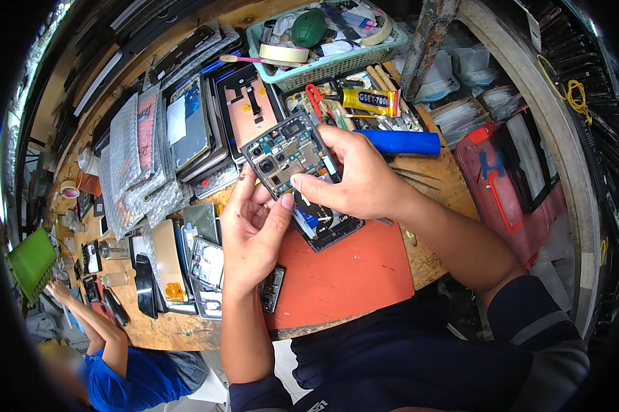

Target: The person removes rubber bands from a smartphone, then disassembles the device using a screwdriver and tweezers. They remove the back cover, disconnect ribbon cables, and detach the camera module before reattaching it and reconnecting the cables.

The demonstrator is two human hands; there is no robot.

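An opened smartphone [297, 159], its back off, is held tilted above the orange-red mat [364, 268]. Its circuit board and camera lenses show at the upper end, a dark round coil lower down. My left hand [251, 230] grips the left edge, thumb on the near side and fingers partly behind the phone. Along the right edge my right hand [357, 172] is closed on the same phone, its thumb pressing on the board. The fingertips behind the phone are hidden. Another dark phone part [272, 290] lies beside my left wrist.
A green basket [337, 62] of supplies stands at the back, with a yellow-black tube [370, 101] and a blue cylinder [405, 143] before it. Bubble-wrapped panels [127, 158] and phone parts crowd the left. At lower left, a person in blue [138, 374] holds a green panel [32, 264].
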